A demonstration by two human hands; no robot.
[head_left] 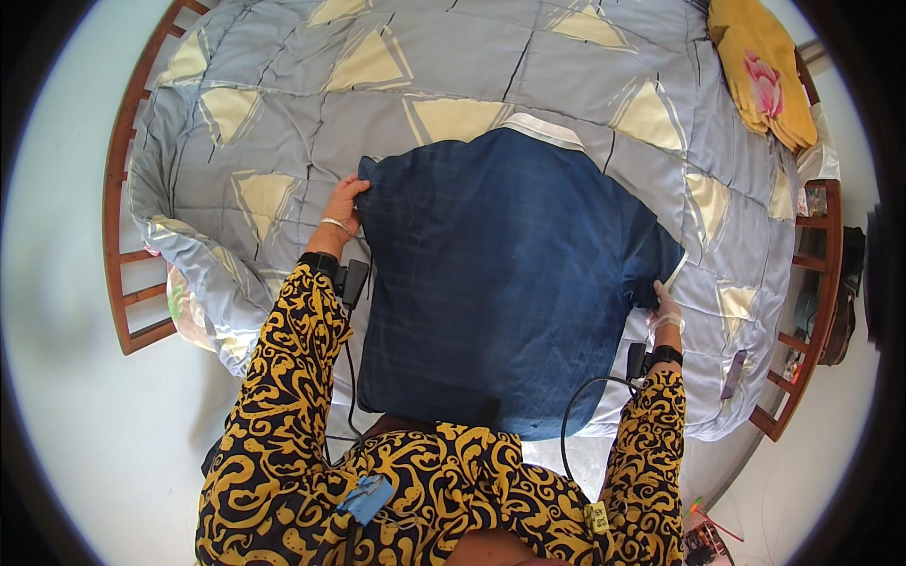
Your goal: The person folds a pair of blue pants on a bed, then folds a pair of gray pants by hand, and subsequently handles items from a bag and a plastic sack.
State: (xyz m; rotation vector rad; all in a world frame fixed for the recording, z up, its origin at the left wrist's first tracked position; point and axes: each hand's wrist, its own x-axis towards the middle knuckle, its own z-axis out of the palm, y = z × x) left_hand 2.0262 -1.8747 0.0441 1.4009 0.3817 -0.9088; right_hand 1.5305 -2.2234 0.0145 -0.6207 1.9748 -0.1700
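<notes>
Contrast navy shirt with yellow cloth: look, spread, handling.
Look: the navy shirt is plain dark blue with a white collar; the yellow cloth carries a pink flower. Spread: the shirt is laid out wide, the cloth gathered narrower. Handling: the left hand and right hand hold the shirt's sleeves; neither touches the cloth. Shared: both are fabric.

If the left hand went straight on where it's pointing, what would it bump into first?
Probably the blue shirt, whose edge the left hand is pinching. Beyond that seems to be the grey quilt, but depth is unclear.
</notes>
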